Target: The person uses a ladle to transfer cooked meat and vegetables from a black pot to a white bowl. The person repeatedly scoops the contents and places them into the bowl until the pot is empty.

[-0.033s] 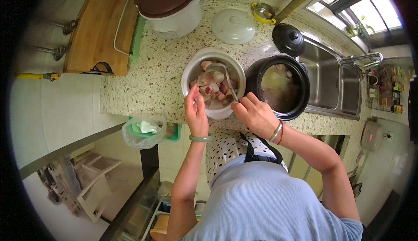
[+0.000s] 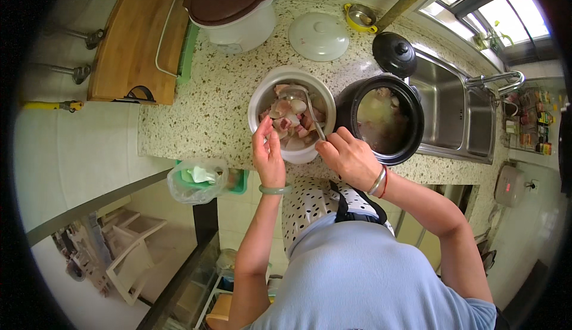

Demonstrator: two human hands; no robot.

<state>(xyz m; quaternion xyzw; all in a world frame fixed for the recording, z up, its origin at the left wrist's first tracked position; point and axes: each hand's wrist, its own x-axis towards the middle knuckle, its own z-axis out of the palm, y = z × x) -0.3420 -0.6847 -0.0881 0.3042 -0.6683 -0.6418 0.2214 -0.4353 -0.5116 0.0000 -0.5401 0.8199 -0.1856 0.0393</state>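
Meat bowl [image 2: 291, 115]: white, sitting at the counter's near edge, just ahead of both hands; holding pale and pink raw chunks.
Left hand [image 2: 268, 156]: resting on the bowl's near rim, fingers together and dipping inside, likely steadying it; whether it is pinching a chunk, cannot tell.
Right hand [image 2: 351, 158]: fingers closed around the ladle [image 2: 301, 100] handle, holding it slantwise so the scoop is lying among the meat.
Black pot [image 2: 386, 119]: open, just beyond the right hand, touching the bowl, probably for a short carry; pale broth inside.
Black lid [image 2: 394, 54]: lying behind the pot.
Sink [image 2: 453, 112]: farther right of that hand.
Cutting board [image 2: 134, 47]: well left of the left hand.
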